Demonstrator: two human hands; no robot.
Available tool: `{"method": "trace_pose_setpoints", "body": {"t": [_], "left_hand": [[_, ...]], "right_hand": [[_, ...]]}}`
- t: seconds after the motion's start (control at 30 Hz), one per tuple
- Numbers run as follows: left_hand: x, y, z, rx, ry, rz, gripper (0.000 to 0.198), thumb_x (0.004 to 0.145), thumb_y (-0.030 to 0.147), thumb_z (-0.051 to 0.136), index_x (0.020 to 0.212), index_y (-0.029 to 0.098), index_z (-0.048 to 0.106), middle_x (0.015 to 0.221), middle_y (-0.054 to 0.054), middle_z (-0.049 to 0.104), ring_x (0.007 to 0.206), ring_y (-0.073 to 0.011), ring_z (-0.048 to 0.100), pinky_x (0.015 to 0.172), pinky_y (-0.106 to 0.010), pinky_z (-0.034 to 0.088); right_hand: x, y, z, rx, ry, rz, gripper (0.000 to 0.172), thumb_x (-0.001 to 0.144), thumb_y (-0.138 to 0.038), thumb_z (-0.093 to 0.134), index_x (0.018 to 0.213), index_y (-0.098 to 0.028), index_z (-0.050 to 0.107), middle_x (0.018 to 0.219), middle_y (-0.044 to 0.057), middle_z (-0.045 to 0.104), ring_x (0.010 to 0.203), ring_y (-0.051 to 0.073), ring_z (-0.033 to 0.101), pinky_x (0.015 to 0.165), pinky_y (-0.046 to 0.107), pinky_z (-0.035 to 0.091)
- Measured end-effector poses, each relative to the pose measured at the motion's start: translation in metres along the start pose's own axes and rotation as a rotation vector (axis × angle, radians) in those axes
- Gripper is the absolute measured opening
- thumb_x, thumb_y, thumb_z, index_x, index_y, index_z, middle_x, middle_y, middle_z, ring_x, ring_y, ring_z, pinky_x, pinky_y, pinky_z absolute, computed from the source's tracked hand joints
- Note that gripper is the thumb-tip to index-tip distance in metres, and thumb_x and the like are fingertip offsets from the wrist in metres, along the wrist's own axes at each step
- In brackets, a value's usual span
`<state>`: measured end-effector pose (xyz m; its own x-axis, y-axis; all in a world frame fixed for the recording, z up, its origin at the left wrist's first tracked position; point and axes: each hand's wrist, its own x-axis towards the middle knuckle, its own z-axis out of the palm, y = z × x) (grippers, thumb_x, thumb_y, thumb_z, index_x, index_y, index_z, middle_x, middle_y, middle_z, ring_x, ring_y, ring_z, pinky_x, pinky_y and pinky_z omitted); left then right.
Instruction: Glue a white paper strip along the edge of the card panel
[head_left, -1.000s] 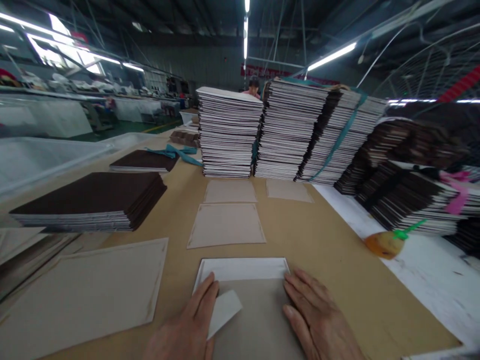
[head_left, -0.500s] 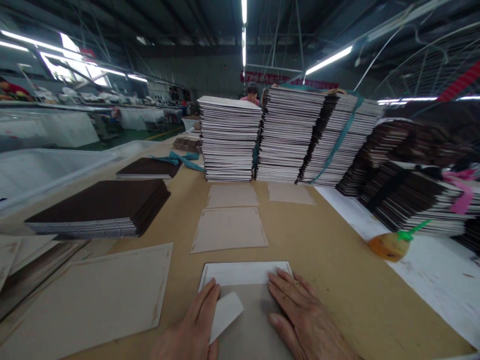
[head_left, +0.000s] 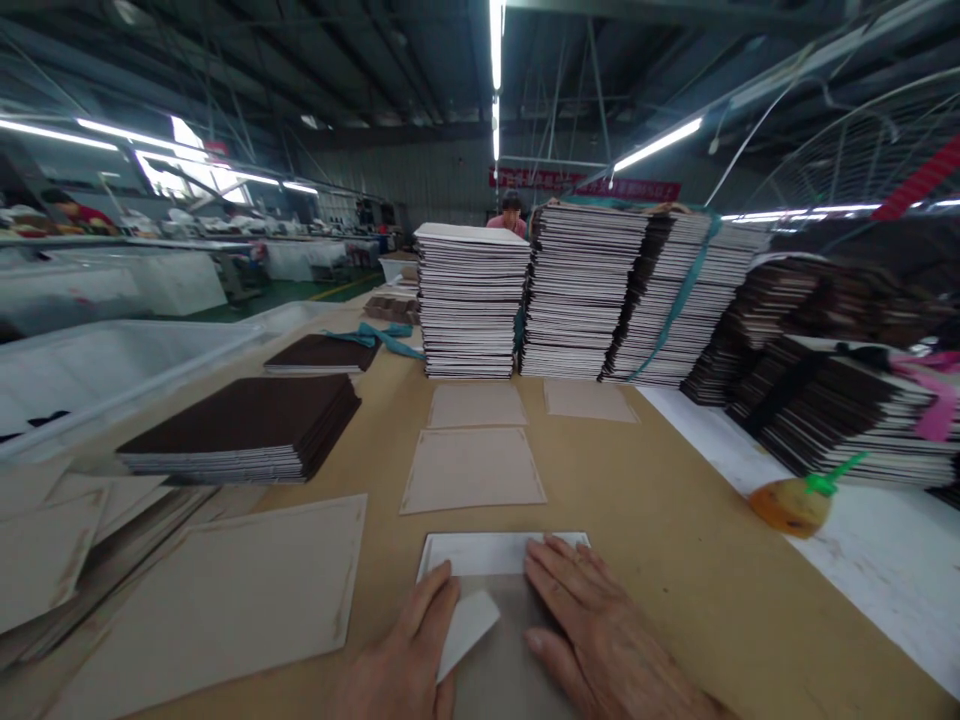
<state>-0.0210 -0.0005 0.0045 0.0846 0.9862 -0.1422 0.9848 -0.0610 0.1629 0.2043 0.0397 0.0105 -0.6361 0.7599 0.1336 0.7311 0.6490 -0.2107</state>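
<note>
At the bottom centre, a grey board (head_left: 495, 660) lies on a white sheet (head_left: 480, 552) whose far strip shows beyond it. My left hand (head_left: 409, 660) presses on the board's left side and pinches a small white scraper-like piece (head_left: 466, 630) between thumb and fingers. My right hand (head_left: 592, 640) lies flat, fingers spread, on the board's right half, fingertips reaching the white strip. Both hands are cut off by the frame's lower edge.
Three grey boards (head_left: 474, 468) lie ahead on the brown table (head_left: 660, 520), a larger one (head_left: 217, 600) to the left. Brown-topped stacks (head_left: 251, 428) sit left; tall strapped stacks (head_left: 474, 300) stand behind and right. An orange glue bottle (head_left: 795, 500) lies right. A person (head_left: 511, 212) stands behind.
My right hand has slid leftward across the board toward its middle. The left hand keeps its place with the white piece. The view has shifted a little to the left and up.
</note>
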Motion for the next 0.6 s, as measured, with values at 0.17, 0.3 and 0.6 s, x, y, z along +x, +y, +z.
{"method": "trace_pose_setpoints", "body": {"t": [0.17, 0.3, 0.6], "left_hand": [[0.002, 0.002, -0.004, 0.028, -0.04, 0.01, 0.069, 0.073, 0.003, 0.042, 0.139, 0.019, 0.039, 0.153, -0.004, 0.026, 0.116, -0.0203, 0.057, 0.097, -0.037, 0.049], [0.002, 0.003, -0.006, 0.021, -0.066, -0.004, 0.069, 0.072, 0.003, 0.044, 0.139, 0.02, 0.04, 0.153, -0.001, 0.027, 0.119, -0.0203, 0.055, 0.099, -0.035, 0.047], [0.001, 0.006, -0.011, -0.027, -0.059, -0.013, 0.069, 0.07, 0.001, 0.042, 0.137, 0.017, 0.042, 0.151, -0.002, 0.031, 0.127, -0.0196, 0.047, 0.102, -0.033, 0.044]], "right_hand": [[0.025, -0.011, -0.003, 0.159, -0.157, -0.033, 0.062, 0.095, -0.041, 0.049, 0.147, -0.017, 0.026, 0.152, 0.003, 0.021, 0.14, 0.022, 0.018, 0.117, 0.045, 0.015], [0.036, -0.009, -0.005, 0.217, -0.249, -0.04, 0.066, 0.096, -0.047, 0.045, 0.149, -0.017, 0.02, 0.154, 0.003, 0.013, 0.142, 0.019, 0.01, 0.118, 0.041, 0.009], [0.038, -0.005, 0.006, 0.233, -0.256, -0.101, 0.069, 0.096, -0.05, 0.043, 0.15, -0.017, 0.017, 0.155, 0.006, 0.009, 0.142, 0.02, 0.006, 0.118, 0.044, 0.002]]}}
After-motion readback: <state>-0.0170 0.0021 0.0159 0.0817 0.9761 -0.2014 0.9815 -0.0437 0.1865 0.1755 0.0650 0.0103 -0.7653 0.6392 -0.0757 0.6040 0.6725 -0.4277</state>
